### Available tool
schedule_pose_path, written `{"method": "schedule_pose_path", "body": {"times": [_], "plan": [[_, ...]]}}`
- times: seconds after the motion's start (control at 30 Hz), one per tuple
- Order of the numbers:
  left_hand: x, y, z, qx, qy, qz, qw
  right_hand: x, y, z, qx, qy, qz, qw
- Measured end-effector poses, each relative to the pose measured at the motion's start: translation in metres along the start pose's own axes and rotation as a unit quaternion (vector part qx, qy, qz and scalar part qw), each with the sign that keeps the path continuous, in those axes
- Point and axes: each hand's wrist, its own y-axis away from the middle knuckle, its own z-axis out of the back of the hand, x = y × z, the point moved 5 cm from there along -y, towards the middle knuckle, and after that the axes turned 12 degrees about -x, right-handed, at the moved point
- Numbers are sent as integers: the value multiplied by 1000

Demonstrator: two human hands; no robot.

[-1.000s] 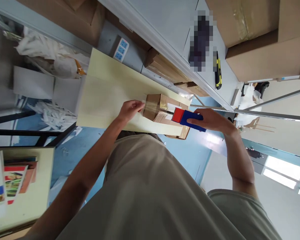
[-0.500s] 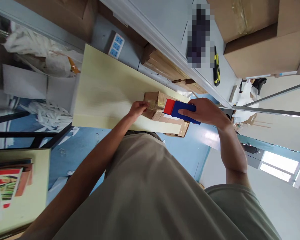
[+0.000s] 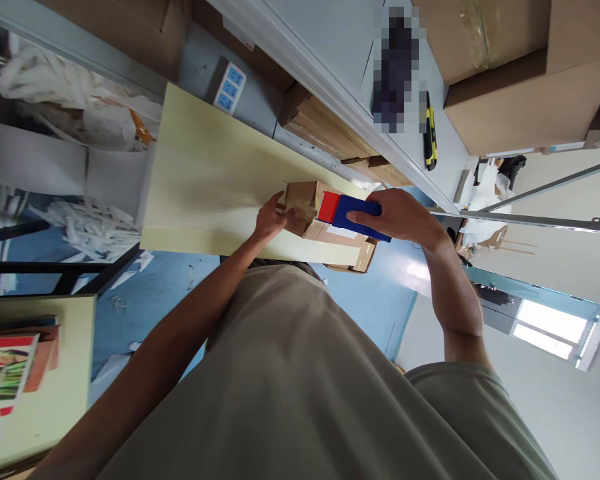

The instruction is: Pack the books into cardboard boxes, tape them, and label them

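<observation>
Moved since a second ago: tape dispenser (image 3: 341, 212) has travelled leftward along the top of the cardboard box (image 3: 303, 200), from the box's right end to a spot just beside the left hand (image 3: 271, 219) – the stretch of clear tape once visible between them is gone from view. Left hand, formerly pinching the tape end above the box, now cups the box's left end, thumb raised at the top edge, fingers curled together against the near face. Right hand (image 3: 403, 217): wrapped closed round the dispenser's blue handle, red head pointing left and lying on the box top. Cardboard box: brown, lying lengthwise at the right end of the pale yellow tabletop (image 3: 205, 180), near its front edge; a white label shows beneath the dispenser. Further flattened cardboard juts past the tabletop's right corner, under the box. Surroundings – white power strip (image 3: 229, 85) with blue sockets, on the grey surface just behind the tabletop; grey shelf (image 3: 330, 40) above, carrying a yellow-and-black utility knife (image 3: 430, 137) and large cardboard cartons (image 3: 525, 100); crumpled white wrapping (image 3: 55, 87) at upper left; printed sheets (image 3: 5, 367) on a second pale surface at lower left; blue floor below.
</observation>
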Motion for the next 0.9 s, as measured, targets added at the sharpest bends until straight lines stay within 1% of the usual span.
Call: {"method": "schedule_pose_path", "body": {"times": [0.03,0.07,0.1,0.17,0.23,0.27,0.33,0.4,0.47,0.63,0.77,0.9], "plan": [[-3,3,5,7,-12,-28,1000,1,0,1,3,2,1,1000],[-8,7,9,25,-13,-60,998,2,1,1,5,3,2,1000],[-15,13,11,51,-11,-99,994,4,1,2,6,4,2,1000],[-36,26,12,98,-18,-192,976,7,2,2,9,5,1,1000],[-58,38,9,120,-50,-282,950,11,2,2,9,7,4,1000],[-68,42,6,124,-70,-316,938,14,3,1,7,9,6,1000],[-81,44,-3,128,-108,-354,920,17,4,1,0,15,11,1000],[-86,42,-11,129,-147,-368,909,19,6,0,-6,21,11,1000],[-87,38,-18,124,-179,-370,903,18,8,-1,-6,22,10,1000],[-83,33,-24,103,-203,-356,906,8,13,-7,-9,7,4,1000],[-80,32,-23,98,-222,-327,913,-12,14,-11,-14,22,-4,1000],[-75,29,-20,107,-244,-312,912,-41,10,-22,-4,23,-7,1000]]}}
